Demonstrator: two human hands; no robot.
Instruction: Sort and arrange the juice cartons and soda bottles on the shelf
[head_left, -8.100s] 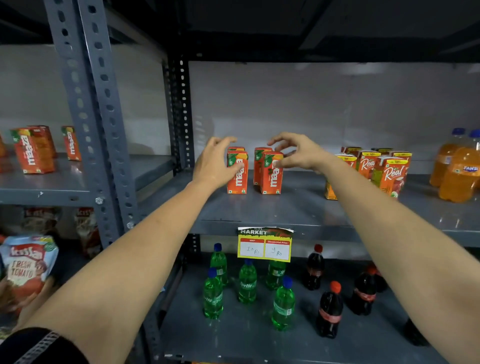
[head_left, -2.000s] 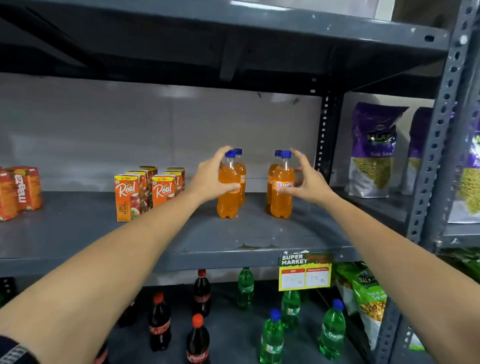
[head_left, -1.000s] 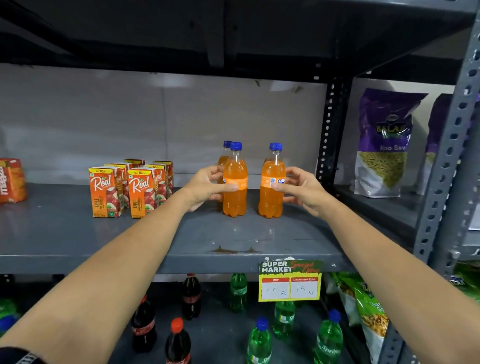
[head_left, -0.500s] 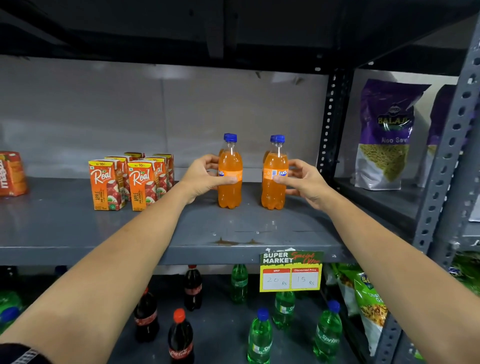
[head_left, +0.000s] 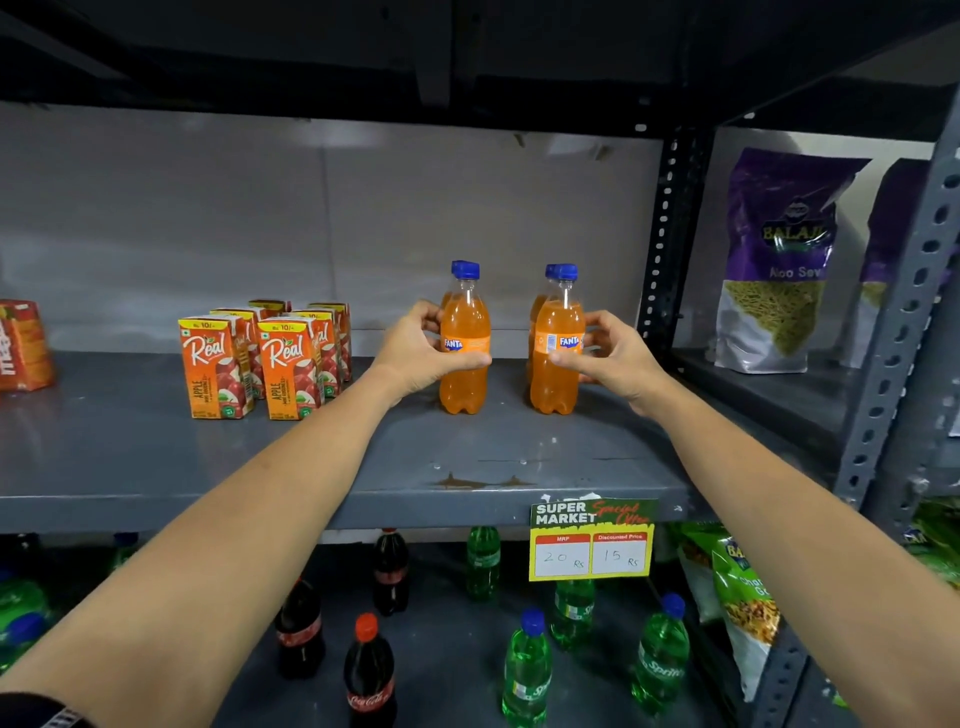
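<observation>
Behind each front orange soda bottle stands a second one, and only a blue cap and a strip of orange show past it. At the left edge an orange carton (head_left: 23, 345) is cut off by the frame, so its label cannot be read whole. The juice cartons (head_left: 260, 358) stand in a tight group in two rows; the back ones are mostly hidden by the front two. On the lower shelf the bottles are dim, and some at the far left are too blurred to name.

The left hand (head_left: 415, 353) holds the left soda bottle (head_left: 465, 345) at its label, with the fingers wrapped around it and the thumb across the front. The right hand (head_left: 618, 358) holds the right soda bottle (head_left: 557, 348) in the same way, its fingers closed on the label from the side. Both bottles stand upright on the middle shelf (head_left: 311, 457), apart from each other and to the right of the cartons.

The bottles are clear plastic with a ribbed base. The cartons are square paper boxes with a printed apple picture. The shelf is grey painted metal with a rust mark near the front edge, and a price tag (head_left: 592, 540) hangs there. Perforated steel posts (head_left: 660, 234) carry the shelves. Purple snack bags (head_left: 779, 260) stand in the next bay on the right. Below are dark cola bottles (head_left: 369, 670) and green bottles (head_left: 527, 670).
</observation>
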